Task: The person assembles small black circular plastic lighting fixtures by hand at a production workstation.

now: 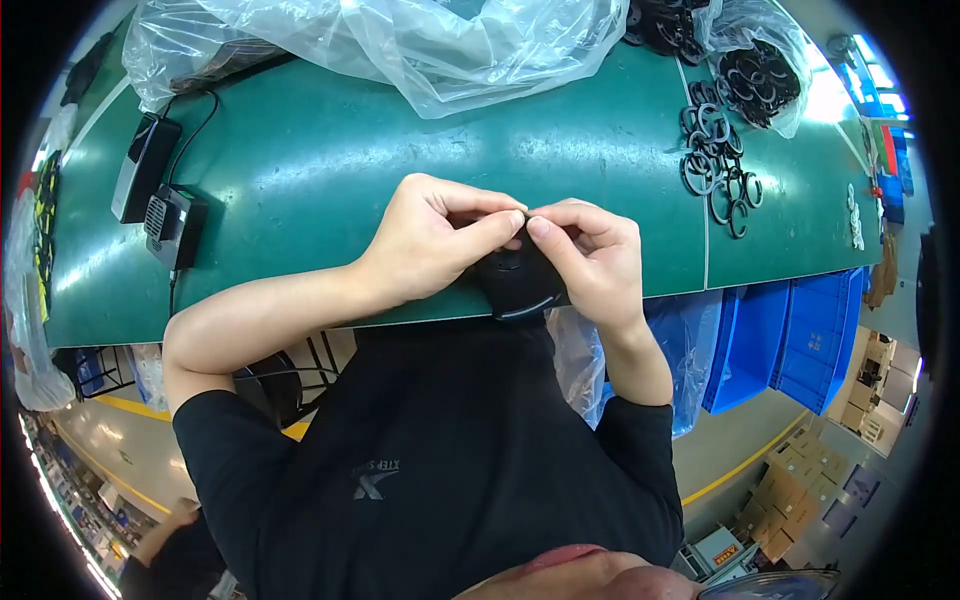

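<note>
Both hands grip a small black rounded part (pixel 517 285) at the near edge of the green surface (pixel 400 150).

The left hand (pixel 430 240) and right hand (pixel 590 255) meet over the part, fingers pressed together and pinching its top, thumbs tip to tip. Loose black rings (pixel 715 160) lie well apart to the right, a clear plastic bag (pixel 400 40) behind, a black adapter (pixel 175 225) to the left, and blue bins (pixel 790 340) below the edge.

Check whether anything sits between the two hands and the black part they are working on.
Nothing visible does. The left hand and the right hand both already grip the black rounded part directly at the near edge of the green table, fingertips meeting on top. The loose black rings lie well off to the right.
</note>
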{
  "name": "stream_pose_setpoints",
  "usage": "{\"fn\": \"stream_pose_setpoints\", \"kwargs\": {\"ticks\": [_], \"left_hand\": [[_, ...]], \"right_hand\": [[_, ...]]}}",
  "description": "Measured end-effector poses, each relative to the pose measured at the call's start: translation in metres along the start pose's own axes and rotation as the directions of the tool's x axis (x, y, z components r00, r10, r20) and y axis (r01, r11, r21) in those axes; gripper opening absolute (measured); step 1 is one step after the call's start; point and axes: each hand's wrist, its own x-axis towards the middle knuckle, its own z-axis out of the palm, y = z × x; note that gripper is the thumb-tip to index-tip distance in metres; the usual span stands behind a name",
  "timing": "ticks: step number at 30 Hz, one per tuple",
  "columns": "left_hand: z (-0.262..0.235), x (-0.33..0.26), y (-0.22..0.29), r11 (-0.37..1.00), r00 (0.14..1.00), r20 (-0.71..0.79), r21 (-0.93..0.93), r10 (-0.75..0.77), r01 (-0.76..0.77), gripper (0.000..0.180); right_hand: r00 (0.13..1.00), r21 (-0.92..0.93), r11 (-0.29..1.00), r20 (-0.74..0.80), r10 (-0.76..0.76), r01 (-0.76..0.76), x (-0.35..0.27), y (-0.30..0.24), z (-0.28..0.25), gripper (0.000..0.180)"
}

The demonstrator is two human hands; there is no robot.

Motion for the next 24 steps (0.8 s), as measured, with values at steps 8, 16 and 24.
{"fn": "stream_pose_setpoints", "kwargs": {"ticks": [8, 16, 24], "left_hand": [[0.004, 0.003, -0.001, 0.966, 0.992, 0.1, -0.238, -0.076, 0.098, 0.031], [-0.001, 0.005, 0.001, 0.96, 0.971, 0.185, -0.206, -0.15, 0.188, 0.034], [0.003, 0.0, -0.002, 0.962, 0.976, 0.192, -0.227, -0.106, 0.149, 0.037]], "right_hand": [[0.994, 0.066, 0.995, -0.079, 0.08, -0.075, 0.008, -0.004, -0.01, 0.011], [0.994, 0.076, 0.997, -0.113, 0.015, -0.006, 0.006, -0.01, -0.009, 0.022], [0.99, 0.127, 0.983, 0.067, 0.123, -0.131, 0.007, -0.011, -0.014, 0.036]]}}
